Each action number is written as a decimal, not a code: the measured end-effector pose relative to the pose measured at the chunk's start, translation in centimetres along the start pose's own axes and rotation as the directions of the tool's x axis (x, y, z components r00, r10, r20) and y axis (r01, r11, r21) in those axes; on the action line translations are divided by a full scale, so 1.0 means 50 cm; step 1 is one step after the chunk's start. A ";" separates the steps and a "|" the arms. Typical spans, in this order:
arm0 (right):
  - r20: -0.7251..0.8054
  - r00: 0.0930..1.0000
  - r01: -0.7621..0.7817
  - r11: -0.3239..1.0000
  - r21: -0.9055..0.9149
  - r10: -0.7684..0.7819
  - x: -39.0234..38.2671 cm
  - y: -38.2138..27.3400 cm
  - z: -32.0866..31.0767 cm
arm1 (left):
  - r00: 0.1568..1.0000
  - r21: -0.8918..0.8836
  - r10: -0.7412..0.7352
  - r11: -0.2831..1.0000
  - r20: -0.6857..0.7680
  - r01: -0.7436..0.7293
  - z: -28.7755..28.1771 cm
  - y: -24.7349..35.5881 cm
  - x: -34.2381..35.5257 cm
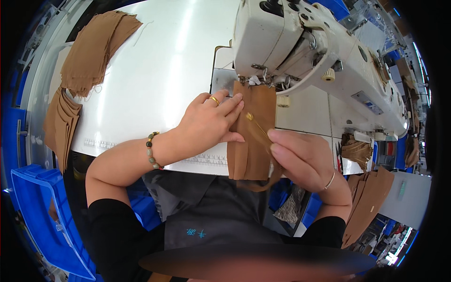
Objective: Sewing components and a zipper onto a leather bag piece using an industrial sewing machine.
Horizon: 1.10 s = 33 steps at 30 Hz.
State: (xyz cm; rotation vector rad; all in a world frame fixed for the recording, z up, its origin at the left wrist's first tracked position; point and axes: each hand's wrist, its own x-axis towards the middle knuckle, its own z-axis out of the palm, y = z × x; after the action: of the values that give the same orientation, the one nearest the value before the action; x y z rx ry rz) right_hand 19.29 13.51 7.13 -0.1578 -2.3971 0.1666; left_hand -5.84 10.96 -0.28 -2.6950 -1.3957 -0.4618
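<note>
Closest to you is your grey apron (pixel 211 214), with blue stitching on its front, and low on your left a blue bin (pixel 35 202) stands beside the table. Low on your right, large brown pieces (pixel 369 202) hang in a layered bunch. The brown fabric (pixel 253 162) you are working on lies lengthwise before you, its near end reaching over the front edge of the white table (pixel 155 70) and its far end at the presser foot (pixel 254 81). Your right hand (pixel 305 157) is over the fabric's right side, thumb and forefinger pinching a thin golden tool (pixel 257 125) that slants up and left across the cloth; it looks like metal, though its exact kind is too small to tell. Your left hand (pixel 209 117) lies palm down along the fabric's left edge, fingers reaching forward and close together, the thumb spread away from them, with fingertips on the cloth. Off to your left, one stack of folded brown pieces (pixel 61 122) overhangs the table's side. Beyond your hands stands the white sewing machine (pixel 263 42), and at the far left lies another brown stack (pixel 94 51).
</note>
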 end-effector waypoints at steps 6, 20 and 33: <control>0.125 0.986 -0.078 0.974 -0.212 0.107 -0.062 0.084 0.127 | 1.000 -0.028 0.020 0.999 -0.012 -0.020 0.004 0.003 0.008; 0.026 0.990 -0.136 0.988 -0.073 0.138 -0.071 0.079 0.158 | 0.994 -0.124 -0.073 0.989 0.078 0.083 -0.018 0.012 0.015; 0.079 0.941 -0.304 0.925 -0.227 0.328 -0.056 0.076 0.154 | 0.996 -0.064 -0.052 0.996 0.075 0.057 -0.014 0.013 0.005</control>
State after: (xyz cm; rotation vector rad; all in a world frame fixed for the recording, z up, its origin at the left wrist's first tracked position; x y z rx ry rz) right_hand 16.39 16.22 -0.99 -0.6546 -2.4874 0.0698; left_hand -5.34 10.67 0.51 -2.7582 -1.5026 -0.4240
